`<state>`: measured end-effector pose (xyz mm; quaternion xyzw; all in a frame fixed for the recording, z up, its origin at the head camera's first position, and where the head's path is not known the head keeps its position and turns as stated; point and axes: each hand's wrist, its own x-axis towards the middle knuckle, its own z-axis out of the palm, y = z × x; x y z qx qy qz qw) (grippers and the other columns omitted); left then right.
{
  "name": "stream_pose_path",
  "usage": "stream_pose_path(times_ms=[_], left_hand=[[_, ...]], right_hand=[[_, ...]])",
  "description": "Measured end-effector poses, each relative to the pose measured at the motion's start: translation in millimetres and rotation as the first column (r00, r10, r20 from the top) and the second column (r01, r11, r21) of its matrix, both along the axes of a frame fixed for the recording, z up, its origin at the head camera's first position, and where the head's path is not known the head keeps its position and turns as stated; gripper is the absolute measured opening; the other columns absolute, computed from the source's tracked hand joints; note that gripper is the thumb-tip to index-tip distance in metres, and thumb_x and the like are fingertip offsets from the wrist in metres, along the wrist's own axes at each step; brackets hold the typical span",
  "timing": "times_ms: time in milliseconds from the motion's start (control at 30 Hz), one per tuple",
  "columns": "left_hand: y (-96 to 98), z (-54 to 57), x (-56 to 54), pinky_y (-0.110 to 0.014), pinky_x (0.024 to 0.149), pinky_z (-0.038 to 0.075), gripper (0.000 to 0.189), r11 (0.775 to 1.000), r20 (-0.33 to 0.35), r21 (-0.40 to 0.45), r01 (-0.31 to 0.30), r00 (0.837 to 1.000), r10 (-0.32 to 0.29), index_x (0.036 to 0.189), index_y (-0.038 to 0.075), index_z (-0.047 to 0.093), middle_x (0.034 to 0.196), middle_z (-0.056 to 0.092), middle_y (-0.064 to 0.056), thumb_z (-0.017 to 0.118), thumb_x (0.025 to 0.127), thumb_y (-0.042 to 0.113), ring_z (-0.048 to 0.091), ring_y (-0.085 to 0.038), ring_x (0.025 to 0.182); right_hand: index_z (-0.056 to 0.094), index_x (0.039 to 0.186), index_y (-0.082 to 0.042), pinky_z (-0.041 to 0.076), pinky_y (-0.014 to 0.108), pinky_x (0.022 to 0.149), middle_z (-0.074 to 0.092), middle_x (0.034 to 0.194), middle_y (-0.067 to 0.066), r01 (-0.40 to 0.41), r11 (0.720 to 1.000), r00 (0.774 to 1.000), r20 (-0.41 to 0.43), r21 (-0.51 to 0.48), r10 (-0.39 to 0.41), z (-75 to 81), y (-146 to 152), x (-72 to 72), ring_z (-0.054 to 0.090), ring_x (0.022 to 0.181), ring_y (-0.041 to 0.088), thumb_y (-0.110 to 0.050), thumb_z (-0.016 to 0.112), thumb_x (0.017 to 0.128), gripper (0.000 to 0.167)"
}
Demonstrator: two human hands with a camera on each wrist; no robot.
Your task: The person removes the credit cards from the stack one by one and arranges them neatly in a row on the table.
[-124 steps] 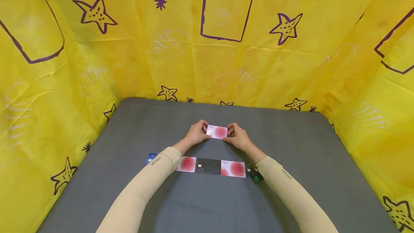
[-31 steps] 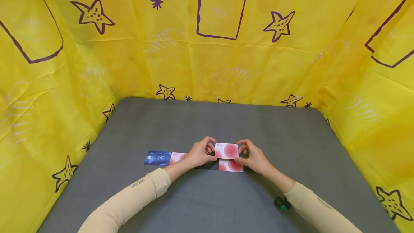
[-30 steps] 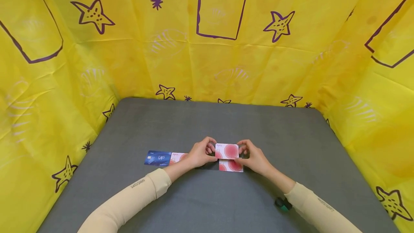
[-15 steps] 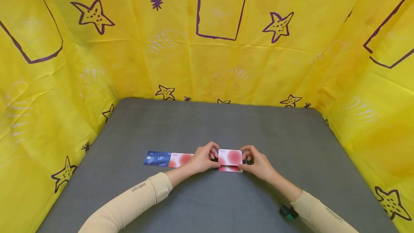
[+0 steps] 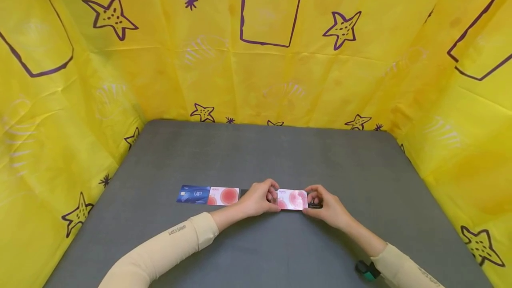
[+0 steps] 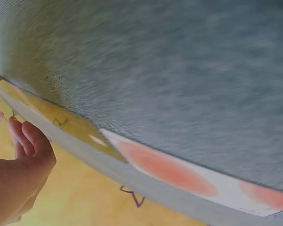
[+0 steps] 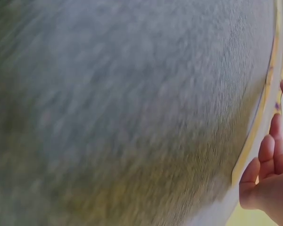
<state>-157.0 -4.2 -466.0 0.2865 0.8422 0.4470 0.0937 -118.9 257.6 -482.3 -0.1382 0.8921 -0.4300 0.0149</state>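
In the head view my left hand (image 5: 261,198) pinches the left edge of a white bank card (image 5: 293,199) with red circles. My right hand (image 5: 329,208) pinches its right edge. The card faces up and covers the spot where a matching card lay in the row. To the left lie a blue VIP card (image 5: 194,194) and another red-circle card (image 5: 224,196). A black card (image 5: 242,193) is mostly hidden behind my left hand. In the left wrist view, the left hand (image 6: 26,172) appears beyond the glossy dark card (image 6: 70,122) and a red-circle card (image 6: 165,169).
The cards lie in a row on a grey cloth-covered table (image 5: 248,154). Yellow fabric (image 5: 168,74) with starfish drawings encloses its back and sides. A small black and green object (image 5: 367,271) sits at my right sleeve.
Both hands have brought the held card from behind the row toward me and slightly right. It has come down over the matching card, which no longer shows.
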Motion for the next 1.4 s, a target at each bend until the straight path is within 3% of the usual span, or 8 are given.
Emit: stream_pose_path(times_ms=[167, 400, 600, 867, 1100, 1400], left_hand=[[11.0, 3.2, -2.3, -0.020, 0.066, 0.046, 0.047, 1.000, -0.009, -0.017, 0.022, 1.000, -0.022, 0.108, 0.000, 0.059, 0.085, 0.066, -0.006, 0.085, 0.070, 0.007, 0.060, -0.016, 0.074], [32.5, 8.1, -5.3, -0.020, 0.069, 0.044, 0.047, 0.991, -0.043, -0.133, 0.023, 0.999, -0.029, 0.107, 0.004, 0.060, 0.087, 0.066, -0.003, 0.087, 0.070, 0.015, 0.054, -0.008, 0.073], [52.8, 9.2, -8.2, -0.023, 0.076, 0.042, 0.045, 0.974, -0.126, -0.226, 0.020, 0.991, -0.049, 0.103, 0.006, 0.063, 0.091, 0.063, -0.001, 0.088, 0.068, 0.021, 0.053, -0.015, 0.088], [77.5, 10.3, -7.5, -0.021, 0.076, 0.040, 0.046, 0.961, -0.138, -0.276, 0.004, 0.989, -0.044, 0.102, 0.008, 0.065, 0.091, 0.063, 0.000, 0.089, 0.067, 0.026, 0.051, -0.014, 0.087], [103.3, 6.8, -8.3, -0.021, 0.075, 0.040, 0.047, 0.947, -0.186, -0.322, -0.014, 0.981, -0.048, 0.102, 0.009, 0.067, 0.089, 0.062, 0.002, 0.089, 0.067, 0.032, 0.051, -0.016, 0.088], [127.6, 0.2, -7.0, -0.025, 0.080, 0.041, 0.048, 0.923, -0.177, -0.382, -0.044, 0.984, -0.026, 0.104, 0.013, 0.066, 0.098, 0.061, 0.003, 0.087, 0.069, 0.038, 0.050, -0.016, 0.094]], right_hand=[[0.057, 0.117, -0.013, 0.044, 0.025, 0.071, 0.064, 0.089, -0.002, -0.003, 1.000, 1.000, 0.005, -0.006, 0.003, 1.5, 12, -0.3, 0.056, 0.080, 0.015, -0.020, 0.086, 0.074, 0.052], [0.057, 0.117, -0.011, 0.041, 0.024, 0.070, 0.063, 0.091, 0.001, -0.029, 0.999, 0.999, 0.031, -0.035, 0.030, 1.0, 33, 0.8, 0.054, 0.084, 0.018, -0.020, 0.086, 0.075, 0.052], [0.056, 0.117, -0.007, 0.040, 0.023, 0.072, 0.063, 0.092, 0.004, -0.041, 0.999, 0.999, 0.028, -0.025, 0.042, 1.0, 50, 1.8, 0.054, 0.084, 0.019, -0.018, 0.086, 0.075, 0.052], [0.055, 0.118, -0.002, 0.042, 0.025, 0.071, 0.060, 0.094, 0.007, -0.065, 0.998, 0.997, 0.044, -0.004, 0.065, -0.2, 73, 0.9, 0.053, 0.084, 0.021, -0.014, 0.084, 0.076, 0.053], [0.056, 0.117, -0.004, 0.042, 0.025, 0.070, 0.061, 0.092, 0.005, -0.090, 0.995, 0.994, 0.063, 0.036, 0.087, 7.7, 100, -2.1, 0.055, 0.083, 0.019, -0.016, 0.083, 0.078, 0.049], [0.056, 0.117, 0.000, 0.043, 0.025, 0.070, 0.061, 0.092, 0.005, -0.136, 0.990, 0.988, 0.074, 0.022, 0.134, 6.8, 123, -5.0, 0.055, 0.082, 0.020, -0.012, 0.081, 0.079, 0.047]])
